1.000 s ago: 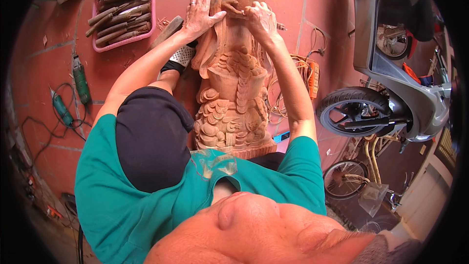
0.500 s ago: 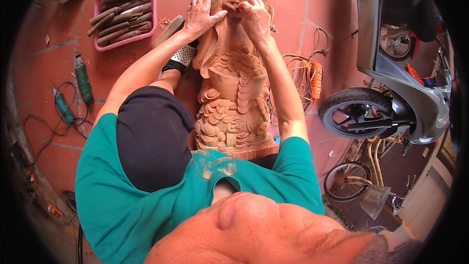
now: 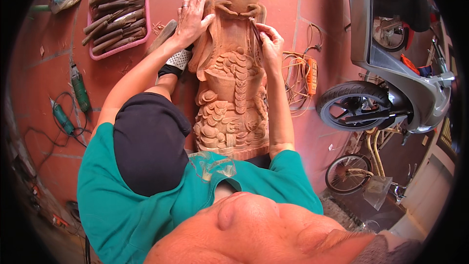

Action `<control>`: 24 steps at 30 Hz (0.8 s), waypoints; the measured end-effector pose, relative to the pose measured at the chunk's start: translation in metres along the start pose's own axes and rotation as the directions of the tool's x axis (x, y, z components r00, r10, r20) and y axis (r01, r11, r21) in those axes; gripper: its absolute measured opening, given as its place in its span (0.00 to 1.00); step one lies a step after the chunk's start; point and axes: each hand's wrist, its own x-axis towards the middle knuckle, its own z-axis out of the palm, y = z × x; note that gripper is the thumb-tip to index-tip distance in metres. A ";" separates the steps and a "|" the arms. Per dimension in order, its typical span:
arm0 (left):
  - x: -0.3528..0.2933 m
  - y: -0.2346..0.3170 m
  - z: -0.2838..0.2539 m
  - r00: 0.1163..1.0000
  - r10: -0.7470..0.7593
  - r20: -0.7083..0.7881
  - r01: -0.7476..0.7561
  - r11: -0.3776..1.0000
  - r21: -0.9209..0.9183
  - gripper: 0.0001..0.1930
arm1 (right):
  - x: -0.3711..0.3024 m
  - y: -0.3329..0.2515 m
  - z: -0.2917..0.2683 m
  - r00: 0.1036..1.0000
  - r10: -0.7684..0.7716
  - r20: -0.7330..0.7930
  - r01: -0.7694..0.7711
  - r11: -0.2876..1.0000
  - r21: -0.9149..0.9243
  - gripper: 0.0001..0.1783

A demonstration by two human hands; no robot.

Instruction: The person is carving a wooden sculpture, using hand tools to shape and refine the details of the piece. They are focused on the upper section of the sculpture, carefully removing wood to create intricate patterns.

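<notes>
A carved wooden statue [image 3: 232,88] lies lengthwise in front of me, with layered coin-like discs over its lower half and two carved hands near its upper end. My left hand [image 3: 191,22] rests on the upper left edge of the carving, fingers stretched out and thumb apart. At its right side, my right hand [image 3: 271,44] is closed in a pinch around a slim dark stick-like tool [image 3: 256,32]. The tool's tip points up toward the carved hand on the right; whether it touches the wood, I cannot tell.
On the tiled floor at left lie a pink basket [image 3: 117,54] of wooden-handled tools, two green power tools [image 3: 79,88] and a wooden mallet-like piece [image 3: 163,36]. An orange power strip [image 3: 311,76] with tangled cords lies at right, near a motorbike [image 3: 364,58] and a bicycle [image 3: 348,173].
My right hand has moved right and nearer to me, from the carved hands to the statue's right edge, and the slim tool now shows. My left hand stays on the left edge.
</notes>
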 end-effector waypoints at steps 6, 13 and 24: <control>-0.018 0.056 -0.023 0.940 0.140 0.311 0.041 0.858 -0.511 0.17 | -0.025 -0.022 0.046 0.934 0.351 -0.062 -0.212 0.686 0.696 0.18; -0.021 0.054 -0.024 0.830 0.042 0.556 0.395 0.660 -0.639 0.19 | -0.048 -0.004 0.073 0.938 0.330 0.101 -0.290 0.593 0.751 0.17; 0.043 0.052 -0.053 0.875 0.237 0.421 -0.238 0.970 -0.052 0.22 | 0.025 0.074 0.007 0.934 -0.295 -0.203 0.158 0.849 -0.504 0.22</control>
